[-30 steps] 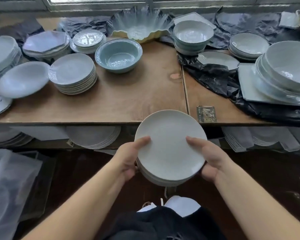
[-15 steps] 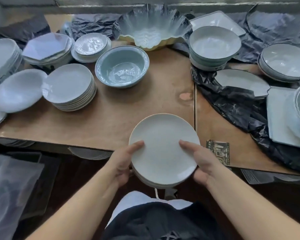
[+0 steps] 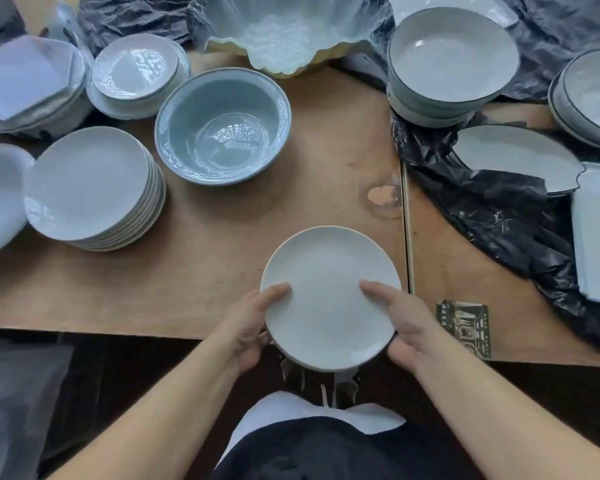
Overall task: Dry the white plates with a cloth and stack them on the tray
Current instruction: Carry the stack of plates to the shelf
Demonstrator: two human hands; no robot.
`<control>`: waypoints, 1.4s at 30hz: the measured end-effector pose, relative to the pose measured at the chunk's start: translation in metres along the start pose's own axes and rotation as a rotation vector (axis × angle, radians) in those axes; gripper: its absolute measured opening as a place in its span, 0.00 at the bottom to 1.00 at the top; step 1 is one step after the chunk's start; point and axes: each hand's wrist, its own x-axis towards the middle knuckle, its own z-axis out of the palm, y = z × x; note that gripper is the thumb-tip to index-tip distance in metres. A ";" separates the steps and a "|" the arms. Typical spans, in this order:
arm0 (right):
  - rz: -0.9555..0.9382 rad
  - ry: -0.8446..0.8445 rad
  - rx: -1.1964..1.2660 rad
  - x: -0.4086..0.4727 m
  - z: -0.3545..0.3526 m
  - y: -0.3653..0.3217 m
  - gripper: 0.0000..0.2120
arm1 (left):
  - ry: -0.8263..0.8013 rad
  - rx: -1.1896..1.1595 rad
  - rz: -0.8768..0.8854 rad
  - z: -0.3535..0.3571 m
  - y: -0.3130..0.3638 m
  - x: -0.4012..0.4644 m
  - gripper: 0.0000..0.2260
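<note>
White plates: small stack [image 3: 329, 299] held over the near table edge [image 3: 118, 327], partly past it; I can't count the plates.
Left hand [image 3: 246, 327]: thumb curled onto the top plate, fingers hidden beneath.
Right hand [image 3: 406, 323]: same pinch on the opposite rim.
Risk: glazed plates could slide apart if I tilt the stack; half has only floor below.
Surroundings: taller plate stack [image 3: 94, 188] left, blue bowl [image 3: 222, 126] beyond, black plastic [image 3: 499, 209] right.
Missing: I see no cloth or tray.
</note>
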 end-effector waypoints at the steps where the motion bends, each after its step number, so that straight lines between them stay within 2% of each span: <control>1: -0.010 0.004 -0.012 0.008 0.003 -0.004 0.18 | 0.005 0.003 -0.004 0.000 0.006 0.008 0.18; 5: -0.045 0.007 -0.029 0.037 0.019 -0.021 0.20 | -0.034 -0.057 -0.027 -0.004 0.029 0.038 0.14; 16: -0.048 0.059 0.000 0.087 0.040 -0.028 0.24 | -0.092 -0.015 -0.026 -0.013 0.054 0.092 0.18; 20: -0.037 0.093 0.009 0.092 0.041 -0.030 0.22 | -0.104 -0.005 -0.044 -0.012 0.052 0.101 0.21; 29: -0.031 0.131 0.026 0.097 0.044 -0.033 0.18 | -0.059 0.002 -0.064 -0.007 0.054 0.112 0.19; 39: -0.027 0.148 -0.004 0.100 0.045 -0.034 0.19 | -0.038 -0.016 -0.080 -0.003 0.057 0.111 0.17; 42: -0.048 0.178 -0.027 0.098 0.047 -0.035 0.22 | 0.001 0.024 -0.061 0.000 0.058 0.109 0.16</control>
